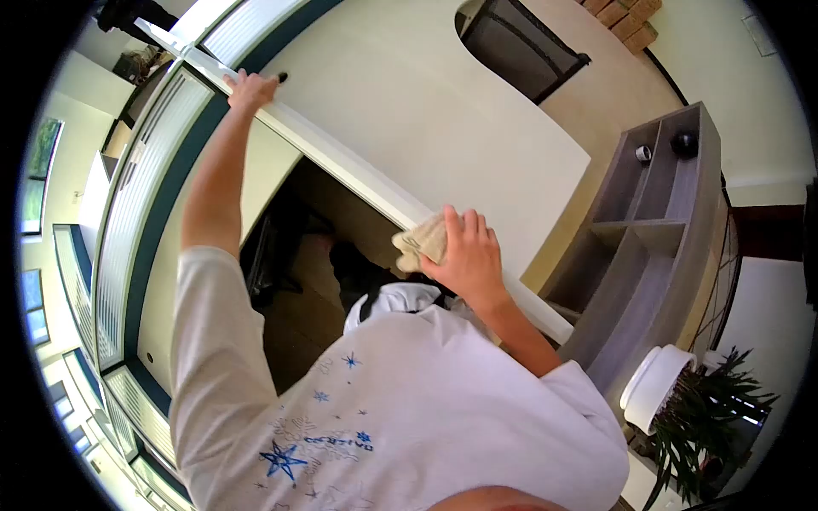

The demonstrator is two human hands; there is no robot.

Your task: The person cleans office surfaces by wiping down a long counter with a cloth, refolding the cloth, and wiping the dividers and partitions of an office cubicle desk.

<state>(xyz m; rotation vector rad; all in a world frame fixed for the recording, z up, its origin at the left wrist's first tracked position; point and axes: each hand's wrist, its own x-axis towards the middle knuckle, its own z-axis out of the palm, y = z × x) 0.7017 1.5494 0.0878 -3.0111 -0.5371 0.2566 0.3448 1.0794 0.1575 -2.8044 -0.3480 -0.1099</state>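
Bunched in my right hand (470,258) is a beige cloth (420,242), held above the near edge of the white desk (409,128). My fingers close around the cloth, and part of it hangs out on the left. My left arm reaches far forward, with my left hand (250,91) resting on the white edge where the desk meets the partition (175,123). Its fingers are spread, and a small black round piece (282,77) lies beside it on the desktop. The underside of the left hand is hidden.
A black mesh chair (524,51) stands at the desk's far side. To the right is a grey wooden shelf unit (648,204) with a white potted plant (656,387) near it. Below the desk edge, a dark chair (277,243) is partly visible. Cardboard boxes (626,17) sit behind.
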